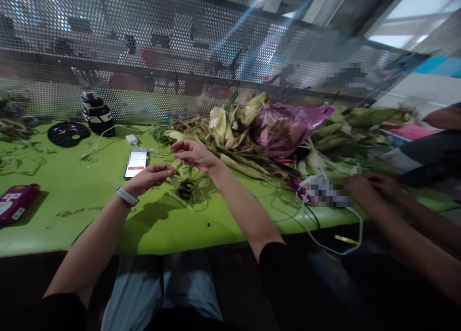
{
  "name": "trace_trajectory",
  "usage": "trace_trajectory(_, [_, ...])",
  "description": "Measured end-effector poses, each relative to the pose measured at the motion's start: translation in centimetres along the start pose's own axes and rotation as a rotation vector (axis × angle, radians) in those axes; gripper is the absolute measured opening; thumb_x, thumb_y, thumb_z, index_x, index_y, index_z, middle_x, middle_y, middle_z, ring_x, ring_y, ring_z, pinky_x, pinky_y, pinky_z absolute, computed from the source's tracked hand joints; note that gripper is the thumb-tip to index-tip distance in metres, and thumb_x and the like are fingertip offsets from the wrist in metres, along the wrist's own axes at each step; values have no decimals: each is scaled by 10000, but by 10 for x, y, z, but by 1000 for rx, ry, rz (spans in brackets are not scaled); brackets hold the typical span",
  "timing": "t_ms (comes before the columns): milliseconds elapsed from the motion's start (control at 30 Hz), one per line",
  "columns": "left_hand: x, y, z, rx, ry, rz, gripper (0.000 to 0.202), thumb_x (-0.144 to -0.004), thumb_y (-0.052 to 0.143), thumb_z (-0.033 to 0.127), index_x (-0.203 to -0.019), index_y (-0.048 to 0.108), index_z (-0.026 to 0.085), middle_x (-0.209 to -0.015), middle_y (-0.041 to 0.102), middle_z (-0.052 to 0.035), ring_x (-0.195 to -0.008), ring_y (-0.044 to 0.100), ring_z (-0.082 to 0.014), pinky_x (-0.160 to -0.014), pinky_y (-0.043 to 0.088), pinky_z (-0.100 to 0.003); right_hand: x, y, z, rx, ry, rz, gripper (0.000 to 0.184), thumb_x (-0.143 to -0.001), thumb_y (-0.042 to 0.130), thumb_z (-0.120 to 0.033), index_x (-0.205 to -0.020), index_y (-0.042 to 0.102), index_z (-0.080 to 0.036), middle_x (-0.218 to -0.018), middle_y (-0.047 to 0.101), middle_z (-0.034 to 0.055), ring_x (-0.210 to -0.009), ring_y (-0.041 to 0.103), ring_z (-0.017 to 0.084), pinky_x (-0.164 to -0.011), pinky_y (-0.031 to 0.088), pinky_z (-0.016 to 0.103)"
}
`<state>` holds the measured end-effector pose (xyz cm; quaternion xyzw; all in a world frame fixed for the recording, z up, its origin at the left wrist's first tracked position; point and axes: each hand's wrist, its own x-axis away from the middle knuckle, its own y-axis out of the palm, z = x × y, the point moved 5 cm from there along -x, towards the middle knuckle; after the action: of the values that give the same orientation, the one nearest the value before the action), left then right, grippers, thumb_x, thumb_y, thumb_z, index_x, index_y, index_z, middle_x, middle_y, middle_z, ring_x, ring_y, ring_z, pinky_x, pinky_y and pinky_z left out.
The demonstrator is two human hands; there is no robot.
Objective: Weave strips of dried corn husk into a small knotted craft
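Note:
My left hand [153,175], with a grey watch band on the wrist, is stretched over the green table [72,211], fingers pinched on a thin strand of leaf. My right hand [194,154] is raised just above and to the right of it, fingers curled and pinched on the same pale leaf strip [175,170]. Under both hands lies a small coil of woven leaf strips [187,187]. A phone [136,163] with a lit screen lies left of my hands.
A heap of corn husks [230,134] and a purple plastic bag [284,129] lie at the back. Another person's hands [367,184] rest at the right by white cables [324,235]. A black flask [96,112], a black lid [68,133] and a magenta box [16,201] stand on the left.

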<state>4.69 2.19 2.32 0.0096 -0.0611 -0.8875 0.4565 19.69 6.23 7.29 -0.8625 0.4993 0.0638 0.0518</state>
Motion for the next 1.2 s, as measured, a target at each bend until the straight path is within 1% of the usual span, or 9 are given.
trace_trajectory(67, [-2,-3,-1,12,43,53,249,-758,724,345,-875,687,128,-561,448,42,-452,320,-31,-412,201,-167,-1,-4,-2,217,-131,83,324,-640,767,-320,-916,642,-203,-966,656,35,-779,588,138,-695,492,284])
trace_trajectory(133, [-4,-9,-2,75,88,144,229,-739,740,331,-844,692,133,-610,525,21,-478,385,-34,-431,268,-157,7,-7,-8,484,-316,294,235,-716,711,-348,-885,632,-204,-978,647,54,-919,580,183,-847,478,344])
trace_trajectory(200, [-6,-15,-4,148,114,233,231,-709,765,320,-837,697,139,-712,605,-5,-517,448,-34,-464,331,-151,24,-6,-13,685,-474,536,166,-826,601,-367,-812,608,-201,-904,630,65,-922,563,195,-899,447,369])
trace_trajectory(233, [-7,-16,-5,178,123,270,243,-695,775,321,-845,703,143,-751,628,-12,-533,470,-33,-478,350,-147,32,-3,-12,744,-507,572,198,-860,560,-380,-781,594,-202,-839,613,59,-853,560,186,-868,453,361])
trace_trajectory(333, [-8,-19,-7,223,154,342,247,-673,793,307,-846,711,149,-760,641,-8,-558,505,-35,-514,389,-144,46,13,-3,825,-500,444,250,-892,523,-420,-767,578,-211,-755,586,37,-739,545,165,-758,465,320])
trace_trajectory(467, [-7,-16,-3,252,209,353,224,-680,792,301,-818,704,148,-676,611,15,-529,492,-29,-492,378,-133,48,16,5,751,-412,392,306,-844,587,-476,-1010,599,-220,-965,617,62,-802,577,168,-748,481,313])
trace_trajectory(733, [-5,-10,1,270,235,341,251,-668,806,306,-836,708,147,-683,648,10,-528,527,-34,-492,402,-132,38,18,16,603,-317,262,198,-808,602,-382,-825,638,-188,-816,642,29,-773,604,162,-741,488,309])
trace_trajectory(1000, [-5,-14,3,424,297,274,243,-701,784,268,-865,676,124,-599,577,32,-447,449,-12,-425,344,-113,42,10,11,694,-347,468,148,-765,546,-213,-887,627,-197,-844,654,36,-765,604,170,-765,504,323])
trace_trajectory(1200, [-6,-9,6,632,251,244,223,-710,767,218,-852,621,128,-503,408,93,-388,319,-4,-390,282,-118,58,17,-9,812,-622,506,323,-753,503,-137,-1035,618,-243,-1198,551,79,-1200,480,243,-1048,376,452])
